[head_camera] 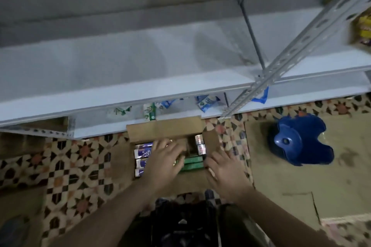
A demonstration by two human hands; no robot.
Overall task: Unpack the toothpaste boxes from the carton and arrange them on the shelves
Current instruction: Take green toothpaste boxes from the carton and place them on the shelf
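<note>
Reaching into the carton (166, 126), left hand (164, 158) and right hand (224, 172) spread, grip unclear.

Carton (164, 129) on floor before shelves (140, 78), toothpaste boxes (143, 153) inside.

The carton (164, 128) was plain brown cardboard, matt; the purple toothpaste boxes (143, 153) inside had glossy printed card, as did the green boxes (191, 163); the shelf (140, 70) was smooth painted metal with a faint sheen; the upright (297, 46) was perforated metal; the stool (299, 139) was shiny blue plastic; the floor (76, 166) was patterned tile.
</note>
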